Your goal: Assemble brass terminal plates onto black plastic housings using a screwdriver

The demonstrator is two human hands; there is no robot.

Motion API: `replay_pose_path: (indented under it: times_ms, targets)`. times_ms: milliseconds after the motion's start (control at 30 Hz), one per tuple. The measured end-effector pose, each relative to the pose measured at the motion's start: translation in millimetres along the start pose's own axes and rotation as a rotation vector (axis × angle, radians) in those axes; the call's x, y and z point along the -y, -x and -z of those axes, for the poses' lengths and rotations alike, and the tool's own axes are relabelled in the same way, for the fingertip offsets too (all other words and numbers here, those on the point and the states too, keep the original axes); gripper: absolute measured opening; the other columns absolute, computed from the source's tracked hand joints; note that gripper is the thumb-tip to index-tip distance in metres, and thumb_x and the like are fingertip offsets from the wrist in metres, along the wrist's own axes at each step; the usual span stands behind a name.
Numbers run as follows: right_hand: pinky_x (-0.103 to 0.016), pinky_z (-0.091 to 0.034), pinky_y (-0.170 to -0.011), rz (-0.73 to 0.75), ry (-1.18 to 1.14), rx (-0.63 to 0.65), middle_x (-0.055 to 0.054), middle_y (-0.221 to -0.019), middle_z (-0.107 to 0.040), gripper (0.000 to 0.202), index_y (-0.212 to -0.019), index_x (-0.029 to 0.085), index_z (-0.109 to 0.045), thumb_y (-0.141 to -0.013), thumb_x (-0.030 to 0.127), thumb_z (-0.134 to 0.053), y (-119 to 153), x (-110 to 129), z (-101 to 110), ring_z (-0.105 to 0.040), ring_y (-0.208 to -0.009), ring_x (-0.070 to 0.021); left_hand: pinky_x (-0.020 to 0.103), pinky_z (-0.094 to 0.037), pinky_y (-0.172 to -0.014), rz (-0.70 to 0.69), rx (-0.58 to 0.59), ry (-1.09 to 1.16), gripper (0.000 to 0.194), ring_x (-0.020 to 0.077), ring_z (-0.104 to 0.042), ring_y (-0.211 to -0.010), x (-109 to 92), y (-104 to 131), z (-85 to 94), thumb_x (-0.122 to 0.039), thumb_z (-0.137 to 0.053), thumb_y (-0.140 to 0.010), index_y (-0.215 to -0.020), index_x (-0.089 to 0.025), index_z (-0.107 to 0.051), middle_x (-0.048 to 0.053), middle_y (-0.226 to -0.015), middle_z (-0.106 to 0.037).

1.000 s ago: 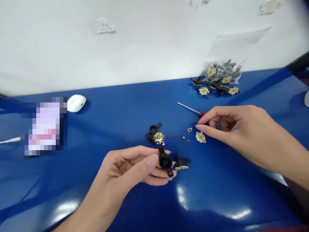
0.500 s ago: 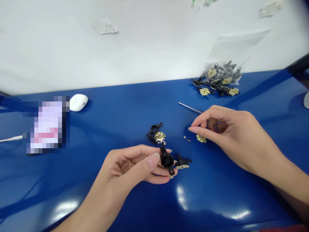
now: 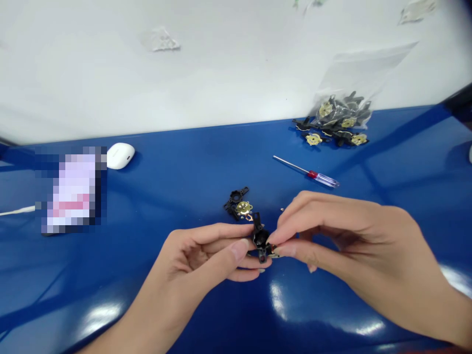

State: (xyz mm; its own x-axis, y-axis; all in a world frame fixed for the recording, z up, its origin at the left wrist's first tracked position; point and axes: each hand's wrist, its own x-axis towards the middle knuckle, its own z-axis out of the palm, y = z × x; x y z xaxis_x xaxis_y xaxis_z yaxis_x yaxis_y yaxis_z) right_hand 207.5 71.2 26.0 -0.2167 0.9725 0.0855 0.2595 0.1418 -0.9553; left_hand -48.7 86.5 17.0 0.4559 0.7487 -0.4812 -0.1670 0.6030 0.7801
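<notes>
Left hand (image 3: 206, 265), fingers gripping black housing (image 3: 261, 239) — cavity up, likely for access; right hand (image 3: 357, 233), fingers seemingly pinching small coppery piece (image 3: 273, 249) at housing's right.

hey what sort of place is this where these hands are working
Probably a small-parts workstation: a screwdriver lies on the blue tabletop, a clear plastic bag holding black and gold-coloured parts sits at the back, and the left hand holds a black part.
</notes>
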Motion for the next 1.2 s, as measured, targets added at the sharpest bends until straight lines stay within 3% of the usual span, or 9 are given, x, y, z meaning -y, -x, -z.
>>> replay_pose_path:
  times_ms: [167, 333, 433, 633, 800, 1000, 1200]
  targets:
    - [-0.021, -0.067, -0.073, 0.039, 0.077, -0.080, 0.006, -0.099, -0.087, 0.011, -0.108, 0.038, -0.088, -0.105, 0.029, -0.093, 6.8, -3.1, -9.4, -0.081, -0.085, -0.0125, 0.024, -0.078, -0.091, -0.034, -0.049, -0.042, 0.018, 0.0224, -0.096, -0.094, 1.7, 1.8, -1.9, -0.033, -0.104, -0.099, -0.116, -0.031, -0.099, 0.005, -0.101, -0.098]
    - [-0.015, -0.066, -0.078, 0.131, 0.241, -0.088, 0.008, -0.105, -0.085, 0.019, -0.108, 0.035, -0.083, -0.109, 0.016, -0.084, 11.5, -1.3, -14.5, -0.079, -0.087, -0.0088, 0.021, -0.077, -0.087, -0.050, -0.111, -0.133, 0.031, 0.0223, -0.096, -0.090, -2.8, 0.9, -8.6, -0.026, -0.115, -0.082, -0.108, -0.029, -0.099, 0.003, -0.097, -0.098]
    - [-0.013, -0.064, -0.079, 0.186, 0.321, -0.108, 0.007, -0.104, -0.082, 0.021, -0.107, 0.033, -0.081, -0.110, 0.012, -0.081, 11.9, 0.2, -17.9, -0.078, -0.086, -0.0070, 0.019, -0.076, -0.084, -0.058, -0.103, -0.129, 0.028, 0.0204, -0.095, -0.087, -3.9, 0.3, -9.2, -0.023, -0.114, -0.082, -0.105, -0.030, -0.100, 0.002, -0.096, -0.097]
    - [-0.013, -0.064, -0.070, 0.144, 0.295, -0.149, 0.006, -0.103, -0.077, 0.020, -0.104, 0.035, -0.084, -0.106, 0.015, -0.087, 11.6, 1.4, -23.2, -0.074, -0.076, -0.0069, 0.016, -0.073, -0.081, -0.041, -0.100, -0.119, 0.030, 0.0199, -0.095, -0.087, -4.4, -0.3, -7.8, -0.015, -0.113, -0.079, -0.102, -0.030, -0.100, 0.002, -0.095, -0.097]
    - [-0.019, -0.068, -0.075, 0.094, 0.265, -0.175, 0.009, -0.101, -0.079, 0.019, -0.105, 0.038, -0.085, -0.106, 0.020, -0.088, 13.1, 3.3, -26.7, -0.052, -0.056, -0.0074, 0.015, -0.072, -0.078, -0.043, -0.113, -0.106, 0.032, 0.0189, -0.093, -0.081, -7.1, 0.2, -9.6, -0.012, -0.114, -0.074, -0.097, -0.028, -0.100, 0.002, -0.089, -0.096]
    - [-0.022, -0.066, -0.074, 0.060, 0.247, -0.196, 0.008, -0.101, -0.079, 0.013, -0.107, 0.037, -0.080, -0.112, 0.026, -0.082, 19.5, 0.5, -30.9, -0.066, -0.071, -0.0101, 0.017, -0.074, -0.080, -0.074, -0.100, -0.103, 0.027, 0.0189, -0.094, -0.084, -6.7, -0.5, -9.9, -0.016, -0.113, -0.079, -0.099, -0.030, -0.099, 0.002, -0.092, -0.097]
    - [-0.021, -0.061, -0.071, 0.042, 0.237, -0.190, 0.011, -0.096, -0.077, 0.014, -0.103, 0.036, -0.076, -0.111, 0.028, -0.083, 17.6, -0.2, -32.8, -0.067, -0.071, -0.0075, 0.016, -0.074, -0.078, -0.075, -0.121, -0.116, 0.031, 0.0195, -0.095, -0.083, -5.9, 0.4, -9.2, -0.010, -0.112, -0.076, -0.097, -0.029, -0.099, 0.001, -0.090, -0.097]
